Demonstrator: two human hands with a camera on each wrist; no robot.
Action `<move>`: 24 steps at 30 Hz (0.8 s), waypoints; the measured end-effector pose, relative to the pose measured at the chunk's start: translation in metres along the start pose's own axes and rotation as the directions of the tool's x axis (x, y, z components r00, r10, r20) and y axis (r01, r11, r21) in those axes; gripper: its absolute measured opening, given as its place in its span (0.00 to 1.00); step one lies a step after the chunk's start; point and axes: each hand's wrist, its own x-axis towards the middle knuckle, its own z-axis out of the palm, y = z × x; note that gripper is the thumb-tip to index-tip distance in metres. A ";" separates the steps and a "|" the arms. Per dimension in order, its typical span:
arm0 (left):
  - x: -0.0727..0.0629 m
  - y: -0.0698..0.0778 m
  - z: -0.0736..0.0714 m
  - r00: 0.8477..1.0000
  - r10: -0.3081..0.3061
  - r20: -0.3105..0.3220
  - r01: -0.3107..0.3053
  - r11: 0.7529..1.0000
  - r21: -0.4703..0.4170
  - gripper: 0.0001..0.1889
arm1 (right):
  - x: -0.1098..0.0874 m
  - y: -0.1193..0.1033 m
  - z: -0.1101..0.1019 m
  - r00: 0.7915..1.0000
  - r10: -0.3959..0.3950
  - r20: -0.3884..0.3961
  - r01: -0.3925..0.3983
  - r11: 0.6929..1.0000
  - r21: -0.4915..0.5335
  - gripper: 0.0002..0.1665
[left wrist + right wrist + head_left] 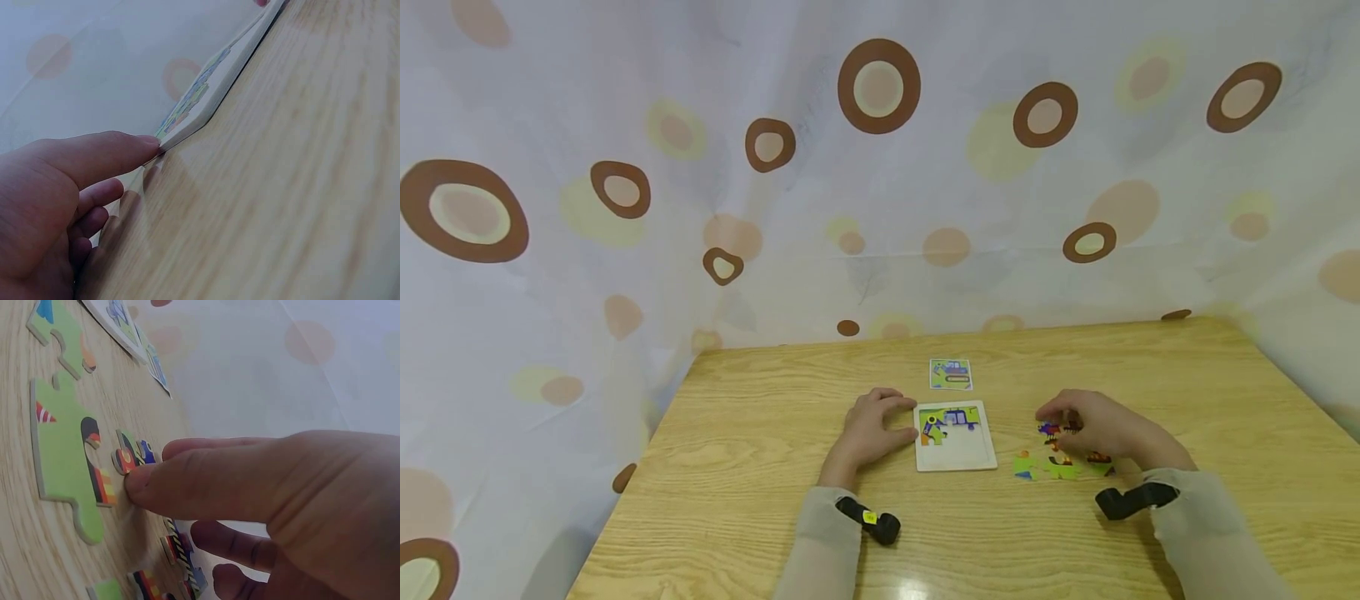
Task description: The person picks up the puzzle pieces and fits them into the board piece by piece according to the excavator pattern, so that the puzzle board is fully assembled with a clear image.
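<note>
A white-framed puzzle tray (pixel 955 465) lies on the table, its upper and left parts filled with pieces showing a blue vehicle. At its left edge my left hand (pixel 871 429) rests, thumb (pixel 119 153) touching the rim and index fingertip by the upper corner. To the right, my right hand (pixel 1097 425) pinches a small blue-and-red puzzle piece (pixel 1048 429) between thumb and index finger, close over the table. Around that hand lie several loose pieces, among them a green puzzle piece (pixel 59 447) with a red-and-white cone. The right palm hides part of this group.
A picture card (pixel 951 375) of a blue excavator lies just behind the tray. The wooden table (pixel 760 467) meets a spotted curtain (pixel 805 208) at the back and sides. A green piece with a blue corner (pixel 1024 467) sits between tray and right hand.
</note>
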 end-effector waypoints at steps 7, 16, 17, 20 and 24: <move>0.001 -0.001 0.000 1.000 0.003 -0.001 -0.003 1.000 0.004 0.23 | 0.003 0.000 0.002 0.998 0.033 -0.052 -0.033 0.999 -0.005 0.23; 0.000 -0.001 0.001 1.000 -0.014 0.008 0.014 1.000 0.006 0.23 | 0.005 -0.002 0.001 0.994 0.034 -0.106 -0.027 0.997 0.067 0.27; 0.000 -0.001 0.001 1.000 -0.011 0.006 0.011 1.000 0.005 0.23 | 0.005 -0.002 0.000 0.993 0.032 -0.109 -0.024 0.997 0.073 0.27; 0.000 -0.001 0.000 1.000 0.003 0.001 -0.003 1.000 0.006 0.23 | 0.005 -0.003 0.000 0.993 0.006 -0.121 0.003 0.997 0.075 0.26; 0.000 0.000 0.000 1.000 0.008 -0.002 -0.008 1.000 0.003 0.23 | 0.003 -0.007 -0.001 0.990 -0.031 -0.138 0.041 0.997 0.069 0.24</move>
